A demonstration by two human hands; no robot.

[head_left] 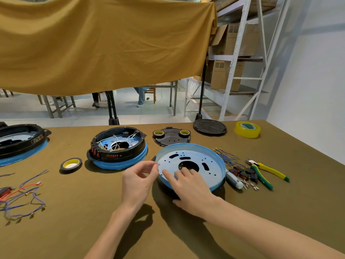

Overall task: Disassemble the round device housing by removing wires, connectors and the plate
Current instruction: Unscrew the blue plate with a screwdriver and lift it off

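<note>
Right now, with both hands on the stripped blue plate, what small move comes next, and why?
Probably lift the round light-blue perforated metal plate clear. The right hand lies on it, the left hand's fingers pinch its near rim, and no wires show on it.
</note>
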